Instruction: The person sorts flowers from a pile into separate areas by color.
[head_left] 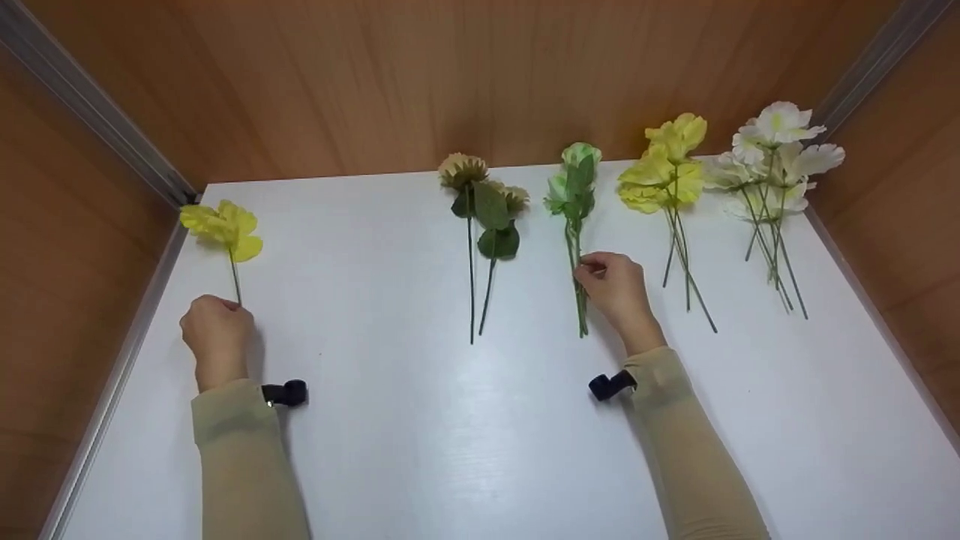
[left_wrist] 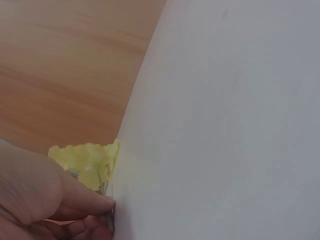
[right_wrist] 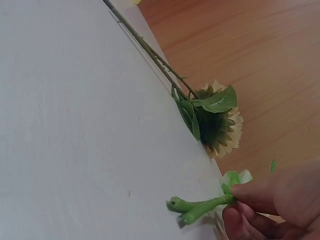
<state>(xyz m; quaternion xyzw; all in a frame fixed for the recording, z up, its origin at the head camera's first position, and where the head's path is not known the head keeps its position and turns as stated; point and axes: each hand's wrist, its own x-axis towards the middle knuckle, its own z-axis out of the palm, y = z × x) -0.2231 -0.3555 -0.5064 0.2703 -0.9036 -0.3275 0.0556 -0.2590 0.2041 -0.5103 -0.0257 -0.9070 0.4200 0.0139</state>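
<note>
At the table's left side, my left hand (head_left: pixel 217 334) pinches the stem of a yellow artificial flower (head_left: pixel 225 225), whose bloom points to the back wall. In the left wrist view, thumb and fingertips close on that stem low over the white surface. My right hand (head_left: pixel 615 289) pinches the stems of the green flowers (head_left: pixel 577 180) right of the middle. Two cut stem ends (right_wrist: pixel 197 207) stick out past its fingers in the right wrist view. Left of these lie two beige flowers (head_left: pixel 487 195) with dark green leaves.
Several yellow flowers (head_left: pixel 667 169) and several white flowers (head_left: pixel 776 161) lie to the right of my right hand, stems toward me. Wooden panels (head_left: pixel 375 82) wall in the white table (head_left: pixel 390 420) at the back and both sides.
</note>
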